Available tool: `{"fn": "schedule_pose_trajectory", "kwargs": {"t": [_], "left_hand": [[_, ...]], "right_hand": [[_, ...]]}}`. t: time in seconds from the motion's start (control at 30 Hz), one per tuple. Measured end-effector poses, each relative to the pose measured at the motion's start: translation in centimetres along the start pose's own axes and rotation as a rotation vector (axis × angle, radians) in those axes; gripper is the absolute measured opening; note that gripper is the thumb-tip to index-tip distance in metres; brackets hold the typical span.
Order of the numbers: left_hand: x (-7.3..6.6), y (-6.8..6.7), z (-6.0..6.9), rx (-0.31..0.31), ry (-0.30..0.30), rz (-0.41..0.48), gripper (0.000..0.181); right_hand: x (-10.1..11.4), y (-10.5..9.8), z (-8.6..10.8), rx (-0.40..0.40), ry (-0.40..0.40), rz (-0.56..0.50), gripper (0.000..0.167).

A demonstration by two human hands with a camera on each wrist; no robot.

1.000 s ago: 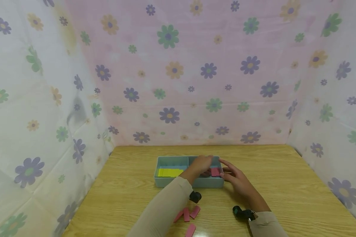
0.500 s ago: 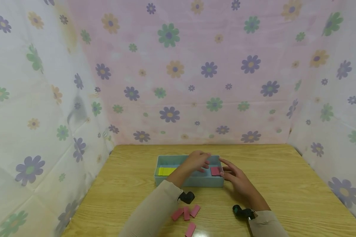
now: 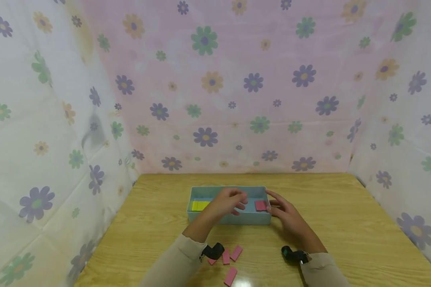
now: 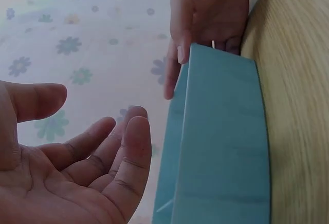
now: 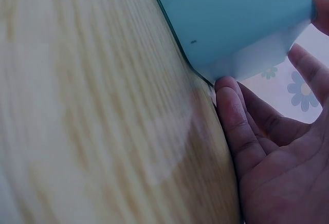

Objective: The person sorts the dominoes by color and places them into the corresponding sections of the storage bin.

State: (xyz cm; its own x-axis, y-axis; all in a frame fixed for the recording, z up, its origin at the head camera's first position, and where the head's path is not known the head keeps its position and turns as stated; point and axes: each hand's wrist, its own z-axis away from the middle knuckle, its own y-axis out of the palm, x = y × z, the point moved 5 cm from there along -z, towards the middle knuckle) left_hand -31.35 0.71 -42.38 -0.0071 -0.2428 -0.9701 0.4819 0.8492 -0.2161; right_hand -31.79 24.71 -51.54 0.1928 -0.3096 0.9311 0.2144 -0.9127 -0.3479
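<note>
A light blue divided box [image 3: 244, 219] stands on the table. Yellow flat tiles [image 3: 199, 205] lie in its left part, and pink tiles [image 3: 260, 205] sit at its right end. Over the middle of the box hovers my left hand [image 3: 224, 204], fingers loosely bent; the left wrist view shows its palm with nothing held. It hides the divider and some of the yellow tiles. My right hand [image 3: 289, 217] rests against the box's right end, fingers spread along the outside. In the right wrist view, its fingertips [image 5: 230, 95] touch the end wall low down.
Several loose pink tiles [image 3: 236, 253] lie on the wooden table [image 3: 158, 223] in front of the box, one [image 3: 230, 276] closer to me. My left wrist camera [image 3: 214, 251] partly covers one. Flowered cloth [image 3: 237, 99] hangs behind and along both sides.
My left hand has drawn back from the right part of the box, moving left and towards me. The right hand has stayed at the box's end. The tiles on the table keep their places.
</note>
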Motion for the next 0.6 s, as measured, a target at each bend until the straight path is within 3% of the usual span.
{"fn": "schedule_pose_trajectory", "kwargs": {"t": [0.27, 0.6], "left_hand": [[1.4, -1.1, 2.9, -0.023, 0.037, -0.005, 0.032], [3.8, -1.6, 5.2, -0.033, 0.049, -0.019, 0.032]], "right_hand": [[0.2, 0.0, -0.1, 0.010, -0.037, 0.031, 0.060], [0.2, 0.1, 0.1, 0.006, -0.027, 0.026, 0.059]]}}
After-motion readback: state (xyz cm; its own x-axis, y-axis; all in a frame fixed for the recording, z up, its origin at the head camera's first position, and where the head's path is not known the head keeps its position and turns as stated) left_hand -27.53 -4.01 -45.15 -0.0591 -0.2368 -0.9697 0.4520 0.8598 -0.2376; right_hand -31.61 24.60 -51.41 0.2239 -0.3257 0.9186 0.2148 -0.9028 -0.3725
